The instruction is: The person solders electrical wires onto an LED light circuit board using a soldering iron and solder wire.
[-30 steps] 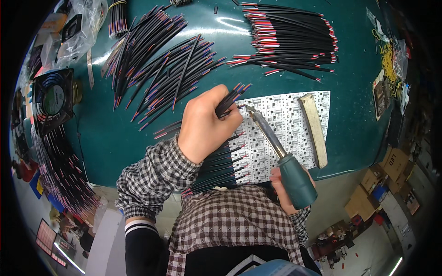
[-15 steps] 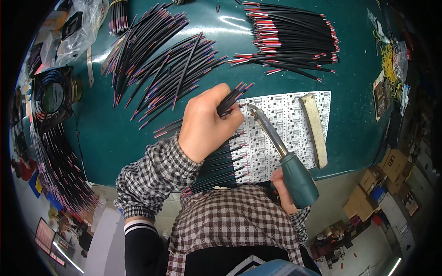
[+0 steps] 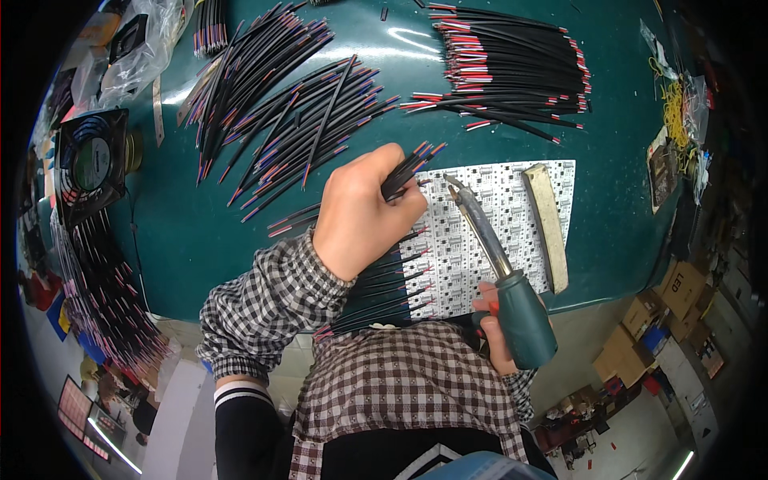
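My left hand (image 3: 360, 208) is closed around a small bundle of black wires (image 3: 404, 174) with coloured ends, over the left side of a white circuit board sheet (image 3: 496, 232). My right hand (image 3: 498, 340) grips the green handle of a soldering iron (image 3: 524, 320), its fingers partly hidden behind it. The iron's tip points up-left over the sheet, a little to the right of the held wires and apart from them. Along the sheet's left edge lies a row of black wires (image 3: 380, 284), their bared ends on the boards; my left forearm covers part of it.
A pale bar (image 3: 546, 228) rests on the sheet's right part. Wire piles lie at the back left (image 3: 312, 128) and back right (image 3: 516, 68) of the green table (image 3: 620, 160). A black fan (image 3: 92, 164) stands at the left, above a hanging wire bundle (image 3: 108, 296).
The soldering iron has moved right, its tip drawing away from the wire at my left fingers. My left hand has shifted very slightly right, still holding the bundle.
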`<state>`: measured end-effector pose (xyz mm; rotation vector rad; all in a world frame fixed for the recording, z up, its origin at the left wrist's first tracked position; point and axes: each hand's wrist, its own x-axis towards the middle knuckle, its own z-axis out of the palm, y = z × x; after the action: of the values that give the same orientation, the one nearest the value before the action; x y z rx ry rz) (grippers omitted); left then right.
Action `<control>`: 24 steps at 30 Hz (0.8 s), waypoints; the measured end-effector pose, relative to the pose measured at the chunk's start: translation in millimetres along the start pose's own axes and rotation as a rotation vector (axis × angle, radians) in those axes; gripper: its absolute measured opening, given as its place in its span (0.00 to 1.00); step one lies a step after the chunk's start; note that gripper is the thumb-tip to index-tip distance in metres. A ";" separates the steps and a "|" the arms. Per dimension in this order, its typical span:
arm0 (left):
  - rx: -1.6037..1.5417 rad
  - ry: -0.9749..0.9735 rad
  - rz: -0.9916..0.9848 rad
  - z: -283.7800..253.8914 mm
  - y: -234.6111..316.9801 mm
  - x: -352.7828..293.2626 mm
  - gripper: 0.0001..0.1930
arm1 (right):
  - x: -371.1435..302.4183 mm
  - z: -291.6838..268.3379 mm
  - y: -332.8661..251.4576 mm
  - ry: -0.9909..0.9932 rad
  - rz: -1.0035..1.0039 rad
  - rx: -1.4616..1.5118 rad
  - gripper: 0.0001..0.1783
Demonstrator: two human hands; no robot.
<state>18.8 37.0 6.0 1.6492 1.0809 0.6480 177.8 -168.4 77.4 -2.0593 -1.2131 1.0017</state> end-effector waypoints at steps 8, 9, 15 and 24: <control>0.026 0.021 -0.033 5.2 -0.6 -6.6 0.09 | -3.4 1.5 14.3 -0.016 -0.016 0.152 0.30; 0.027 0.021 -0.034 6.7 0.2 -7.8 0.09 | -2.7 2.3 14.6 -0.011 -0.045 0.139 0.29; 0.012 0.090 0.003 13.1 -1.9 -9.8 0.11 | -2.3 6.0 12.8 0.006 0.023 0.107 0.31; 0.032 0.080 0.010 13.8 -2.1 -6.7 0.10 | 4.5 5.2 2.5 0.000 0.041 0.063 0.31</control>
<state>26.4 25.1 0.0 1.6690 1.1465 0.7112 176.2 -165.1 71.1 -2.0431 -1.1288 1.0455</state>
